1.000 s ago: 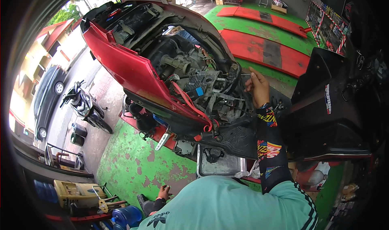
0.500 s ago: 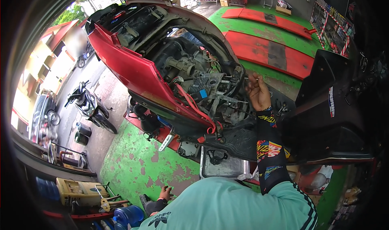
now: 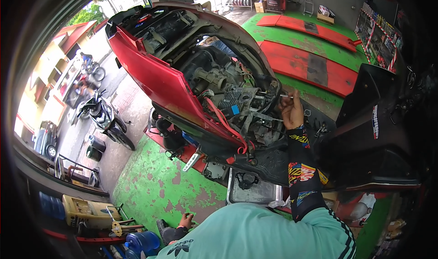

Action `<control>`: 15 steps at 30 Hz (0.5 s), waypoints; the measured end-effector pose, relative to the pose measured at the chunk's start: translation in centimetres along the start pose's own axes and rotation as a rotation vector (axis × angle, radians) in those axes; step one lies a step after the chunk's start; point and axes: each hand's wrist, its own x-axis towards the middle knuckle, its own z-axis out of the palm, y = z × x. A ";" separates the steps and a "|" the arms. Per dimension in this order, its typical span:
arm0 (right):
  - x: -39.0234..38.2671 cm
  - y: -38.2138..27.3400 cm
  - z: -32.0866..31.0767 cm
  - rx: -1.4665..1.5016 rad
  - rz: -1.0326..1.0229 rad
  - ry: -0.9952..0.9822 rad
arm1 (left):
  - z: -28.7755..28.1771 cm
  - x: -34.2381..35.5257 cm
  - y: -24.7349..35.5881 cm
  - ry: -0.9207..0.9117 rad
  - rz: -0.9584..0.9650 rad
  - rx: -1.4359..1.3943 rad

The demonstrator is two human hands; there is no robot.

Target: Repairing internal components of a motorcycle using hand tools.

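The right hand (image 3: 293, 113) is at the right of the bare engine (image 3: 242, 97), its thumb and fingers pinched on a thin metal rod (image 3: 284, 96). The rod points left toward the engine; whether its tip touches anything there, I cannot tell. The engine sits in the middle of a scooter with red side panels (image 3: 157, 83), with a red strap (image 3: 222, 121) running along its left and near side and a small blue patch (image 3: 235, 109) on it. The left hand (image 3: 186, 220) is well apart, low on the near left, fingers spread and holding nothing. Between the hands, just nearer than the footboard (image 3: 269, 165), a metal tray (image 3: 258, 196) has a black part (image 3: 246, 180) in it. Red ramps (image 3: 296, 67) stand on the far right of the green floor (image 3: 153, 181).
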 end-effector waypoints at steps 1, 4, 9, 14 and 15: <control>1.1 0.2 -1.5 -0.212 -0.017 0.049 | 0.1 0.0 0.3 0.010 -0.004 0.017; 1.2 0.7 -3.2 0.245 0.046 -0.498 | 0.1 -0.3 0.8 0.003 0.036 0.019; -2.8 -1.0 4.2 0.273 0.092 -0.085 | 0.2 -1.3 0.4 0.030 -0.005 0.001; -1.2 0.0 1.8 0.096 -0.043 -0.032 | -0.1 -1.2 1.2 0.018 -0.007 0.011; -0.8 0.0 1.3 0.096 -0.043 -0.035 | -0.1 -1.2 1.2 0.018 -0.006 0.015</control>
